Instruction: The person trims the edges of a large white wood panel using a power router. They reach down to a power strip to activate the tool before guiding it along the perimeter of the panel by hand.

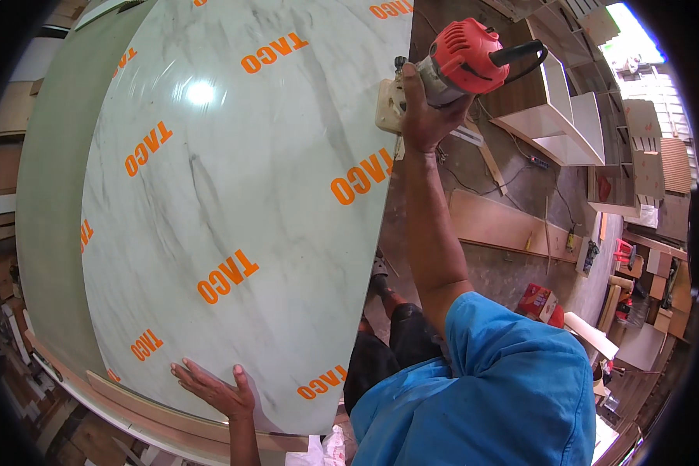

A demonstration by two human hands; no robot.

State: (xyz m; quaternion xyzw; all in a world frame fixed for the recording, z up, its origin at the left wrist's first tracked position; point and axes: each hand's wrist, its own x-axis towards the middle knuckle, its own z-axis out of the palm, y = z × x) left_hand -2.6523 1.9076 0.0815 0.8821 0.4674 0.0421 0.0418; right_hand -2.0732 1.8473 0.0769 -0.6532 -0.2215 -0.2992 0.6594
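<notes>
A large marble-look laminate sheet (264, 210), white with grey veins and orange lettering, spreads out before me. At its far right edge my right hand (429, 120) is wrapped round a red and grey trim router (467, 56). The router lies tilted on its side, its pale base plate (388, 107) against the sheet's edge and its black cable end pointing right. Whether a bit touches the edge is hidden. Near the sheet's front edge, my left hand (221, 390) rests flat on the surface with fingers spread, holding nothing.
A grey-green board (50, 186) shows along the sheet's left side. To the right stand white-edged cabinet boxes (555, 109). On the floor lie a long brown board (505, 225), wood strips, cables and a red box (537, 301). Stacked offcuts line the far right.
</notes>
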